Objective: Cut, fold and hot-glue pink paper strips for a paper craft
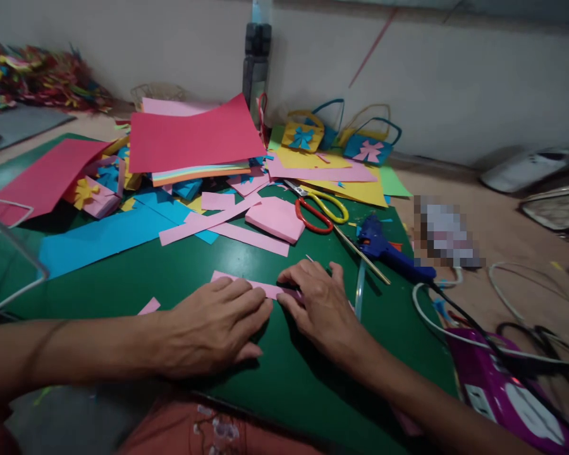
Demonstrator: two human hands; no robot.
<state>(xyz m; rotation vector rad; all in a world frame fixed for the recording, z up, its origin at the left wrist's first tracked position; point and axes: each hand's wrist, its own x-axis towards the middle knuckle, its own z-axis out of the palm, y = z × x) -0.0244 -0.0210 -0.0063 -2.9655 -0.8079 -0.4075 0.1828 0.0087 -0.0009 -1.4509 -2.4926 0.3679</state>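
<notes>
A narrow pink paper strip (271, 291) lies on the green tabletop between my hands. My left hand (213, 319) rests palm down over its left part, fingers laid flat against the paper and thumb apart. At the strip's right end, my right hand (320, 300) has thumb and forefinger closed on the paper; its other fingers are bent. Beyond my hands lie more pink strips (246, 236) and a folded pink paper piece (275, 219). Scissors with red and yellow handles (317, 215) lie near a blue glue gun (391, 253), with a thin stick beside it.
Red paper sheets (194, 136) top a stack at the back left, near a long blue strip (104, 240). Small paper bags with bows (303, 136) stand by the wall. Cables and a purple device (502, 379) are at the right. A white wire frame (28, 268) juts in at left.
</notes>
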